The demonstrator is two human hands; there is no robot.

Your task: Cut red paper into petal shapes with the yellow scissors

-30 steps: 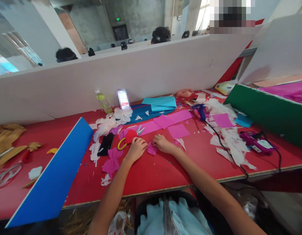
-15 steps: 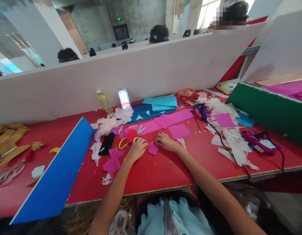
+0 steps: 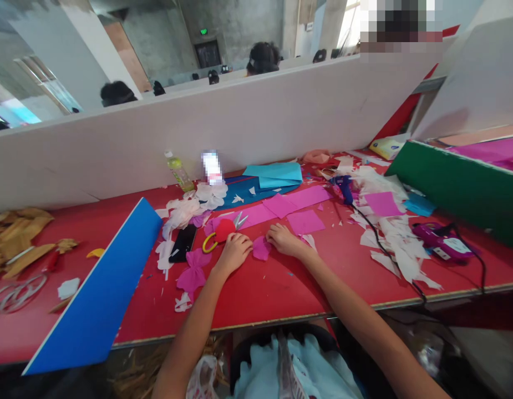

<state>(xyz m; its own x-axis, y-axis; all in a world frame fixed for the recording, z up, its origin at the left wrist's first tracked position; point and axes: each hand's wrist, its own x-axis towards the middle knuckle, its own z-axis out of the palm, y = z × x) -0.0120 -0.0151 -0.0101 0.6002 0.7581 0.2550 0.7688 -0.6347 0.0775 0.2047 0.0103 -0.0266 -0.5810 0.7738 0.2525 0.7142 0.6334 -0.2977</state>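
Note:
A small rounded piece of pink crepe paper [image 3: 262, 248] is stretched between my two hands, just over the red table [image 3: 256, 299]. My left hand [image 3: 236, 250] is closed with its fingertips at the paper's left edge. At the right edge, my right hand [image 3: 282, 239] pinches it with curled fingers. Scissors [image 3: 209, 243] with a yellow handle lie just beyond my left hand, beside a round red object [image 3: 225, 228]. A pink crepe paper bow shape [image 3: 193, 270] rests to the left of my left forearm. Behind my hands lie pink paper strips [image 3: 256, 216] and a square pink sheet [image 3: 305, 221].
A black phone [image 3: 183, 244], white paper petals [image 3: 185, 213] and a bottle [image 3: 180, 173] stand left. Blue [image 3: 102, 288] and green [image 3: 456, 194] boards flank the space. On the right are two glue guns, one blue [image 3: 343, 189], one purple [image 3: 441, 241], with cords and white scraps [image 3: 400, 244].
Both hands stay at the pink paper, with only slight finger movement. The whole view has shifted slightly.

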